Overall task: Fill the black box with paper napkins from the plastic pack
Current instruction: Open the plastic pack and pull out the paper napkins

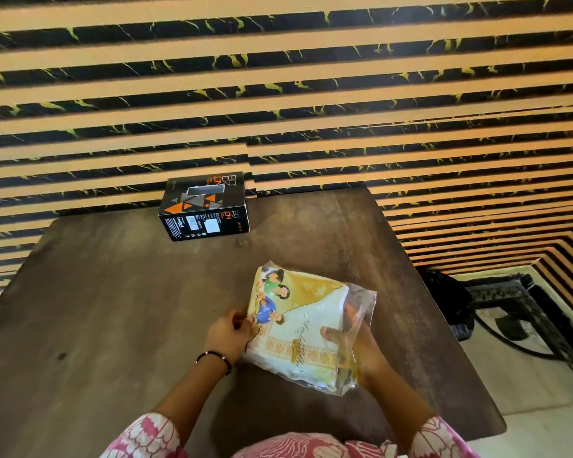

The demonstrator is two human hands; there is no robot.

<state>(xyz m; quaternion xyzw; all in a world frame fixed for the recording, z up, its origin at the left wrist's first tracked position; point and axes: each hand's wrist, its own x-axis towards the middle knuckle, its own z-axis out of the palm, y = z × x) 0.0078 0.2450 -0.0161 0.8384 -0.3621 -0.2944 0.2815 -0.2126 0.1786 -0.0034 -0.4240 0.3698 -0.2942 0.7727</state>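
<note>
Right now I see the pack [306, 328] near the front middle of the table [113, 292], tilted, held between both hands. It is a clear plastic bag with a printed yellow and white front showing pictured figures; the napkins [318, 312] inside show as a white stack behind the print. My left hand [227, 337] grips the pack's left edge, fingers curled around it, a dark beaded bracelet [214, 357] on that wrist. My right hand [354, 345] is at the pack's right side, mostly behind the loose clear plastic; the thumb lies across the front under the film, and the fingers seem to wrap the far side, so it grips the pack too. Whether the pack's mouth is open I cannot tell.

The box [204, 206] stands well apart from the pack, at the far edge of the table, just in front of the striped wall [311, 77]. It is black with orange and grey triangles and a slot in its top face. Nothing touches it.

Pink and white patterned sleeves [146, 434] show at the bottom of the view. To the right, beyond the table, a dark cable [510, 342] runs across a pale floor.
</note>
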